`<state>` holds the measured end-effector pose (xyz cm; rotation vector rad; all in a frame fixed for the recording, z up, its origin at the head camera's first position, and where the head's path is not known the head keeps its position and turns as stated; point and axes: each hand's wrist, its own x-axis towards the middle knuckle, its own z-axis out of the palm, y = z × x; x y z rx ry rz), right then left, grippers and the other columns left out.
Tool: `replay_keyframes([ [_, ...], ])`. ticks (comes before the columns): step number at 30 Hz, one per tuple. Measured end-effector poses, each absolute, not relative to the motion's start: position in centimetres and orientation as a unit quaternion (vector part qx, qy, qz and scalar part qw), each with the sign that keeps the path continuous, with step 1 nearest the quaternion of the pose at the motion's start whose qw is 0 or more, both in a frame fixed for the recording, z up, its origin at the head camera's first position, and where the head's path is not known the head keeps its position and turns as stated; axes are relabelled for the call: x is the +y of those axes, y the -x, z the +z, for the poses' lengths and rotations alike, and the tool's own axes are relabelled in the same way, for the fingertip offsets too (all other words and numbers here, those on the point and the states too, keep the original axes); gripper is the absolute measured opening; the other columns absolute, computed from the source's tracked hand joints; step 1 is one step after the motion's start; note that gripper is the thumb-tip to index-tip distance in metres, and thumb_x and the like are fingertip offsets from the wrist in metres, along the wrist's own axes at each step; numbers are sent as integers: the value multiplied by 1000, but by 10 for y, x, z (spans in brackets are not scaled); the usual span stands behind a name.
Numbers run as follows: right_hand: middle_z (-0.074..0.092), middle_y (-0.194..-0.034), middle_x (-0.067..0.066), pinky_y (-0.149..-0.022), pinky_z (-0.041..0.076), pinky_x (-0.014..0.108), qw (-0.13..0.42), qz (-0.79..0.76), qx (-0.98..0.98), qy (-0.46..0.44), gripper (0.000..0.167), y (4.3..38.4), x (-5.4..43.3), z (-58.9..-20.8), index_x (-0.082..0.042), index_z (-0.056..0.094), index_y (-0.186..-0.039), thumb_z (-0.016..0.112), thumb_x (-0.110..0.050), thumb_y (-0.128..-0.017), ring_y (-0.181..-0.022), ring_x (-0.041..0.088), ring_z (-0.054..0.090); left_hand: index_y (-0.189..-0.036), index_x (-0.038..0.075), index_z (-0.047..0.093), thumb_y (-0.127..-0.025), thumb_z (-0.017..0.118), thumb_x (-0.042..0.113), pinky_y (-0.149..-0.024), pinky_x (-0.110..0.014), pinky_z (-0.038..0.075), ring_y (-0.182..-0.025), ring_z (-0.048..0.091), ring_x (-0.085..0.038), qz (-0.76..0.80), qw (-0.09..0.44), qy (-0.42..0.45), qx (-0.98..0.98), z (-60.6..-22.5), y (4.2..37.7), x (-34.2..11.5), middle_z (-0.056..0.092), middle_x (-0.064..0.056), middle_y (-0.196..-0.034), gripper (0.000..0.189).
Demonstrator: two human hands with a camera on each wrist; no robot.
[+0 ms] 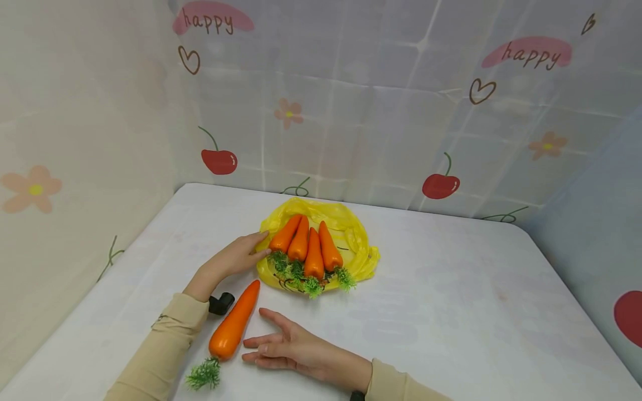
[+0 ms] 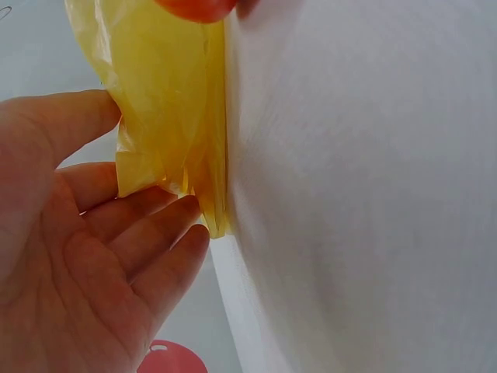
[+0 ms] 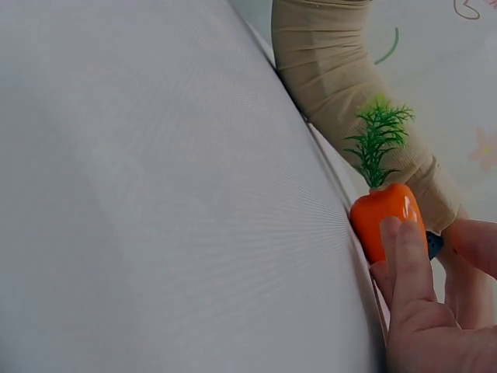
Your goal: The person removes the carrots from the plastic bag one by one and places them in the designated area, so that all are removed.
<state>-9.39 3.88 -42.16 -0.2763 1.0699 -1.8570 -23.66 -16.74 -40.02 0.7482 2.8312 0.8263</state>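
Observation:
My left hand (image 1: pixel 241 255) rests at the left edge of a yellow plastic bag (image 1: pixel 362 245). In the left wrist view its thumb and loosely extended fingers touch the rim of the yellow bag (image 2: pixel 155 101). Several orange carrots (image 1: pixel 314 253) with frilly green tops lie side by side on the bag, tips pointing away. Nearer me, a single larger carrot (image 1: pixel 233 328) lies on the table between my forearms. Beside it is my right hand (image 1: pixel 301 348), fingers spread and holding nothing; in the right wrist view the fingers overlap the carrot (image 3: pixel 388 206).
A white-covered table (image 1: pixel 451 301) stretches to the right. Behind it hangs a pale curtain (image 1: pixel 361 111) printed with cherries, hearts and flowers. A black wrist device (image 1: pixel 220 303) on my left wrist sits close to the single carrot.

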Motion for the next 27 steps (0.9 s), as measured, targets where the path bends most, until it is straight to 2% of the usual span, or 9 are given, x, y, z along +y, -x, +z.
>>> replay_keyframes([
  [9,49,-130,23,-94,42,39,458,-754,455,119,64,98,41,-421,-8,10,-150,45,-1,-98,-115,35,52,-140,-8,35,-97,52,25,-104,-51,26,-129,33,-39,273,50,-244,929,-401,237,-168,37,-25,-140,57],
  [20,49,-132,21,-95,42,37,434,-751,478,141,51,103,48,-416,-2,29,-145,49,-7,-98,-113,31,54,-140,-8,35,-97,53,24,-104,-51,26,-129,34,-39,271,52,-240,931,-401,238,-167,38,-25,-140,56],
  [27,48,-132,23,-95,42,36,384,-739,522,185,45,119,63,-396,2,38,-139,50,-10,-98,-113,28,55,-140,-8,35,-97,53,24,-104,-51,27,-128,35,-39,269,52,-242,931,-402,240,-167,38,-25,-140,56],
])
